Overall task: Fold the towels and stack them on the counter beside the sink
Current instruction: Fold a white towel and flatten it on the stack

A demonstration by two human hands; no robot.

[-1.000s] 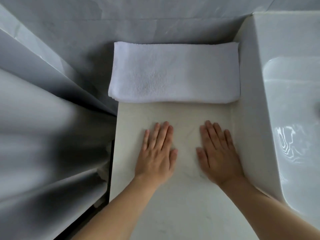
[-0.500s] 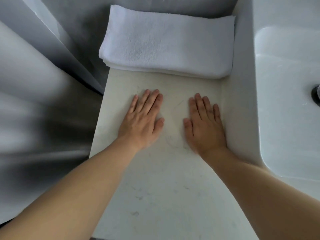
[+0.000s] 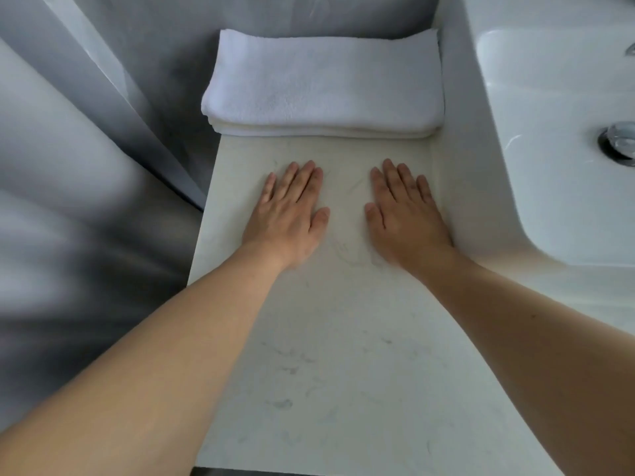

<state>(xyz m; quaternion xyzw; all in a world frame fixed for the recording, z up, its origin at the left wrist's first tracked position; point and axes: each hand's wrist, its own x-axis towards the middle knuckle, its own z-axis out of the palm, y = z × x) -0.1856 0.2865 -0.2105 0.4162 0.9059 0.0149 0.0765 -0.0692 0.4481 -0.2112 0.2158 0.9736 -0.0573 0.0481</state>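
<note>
Head view: folded white towels stacked at the back of the counter, touching the sink wall. Likely soft, light, floppy; best lifted from under the folded front edge. Left hand and right hand lie flat, fingers straight, holding nothing. Sink basin shows only its drain.

Bathroom, white basin with metal drain, marble counter, folded towels
</note>
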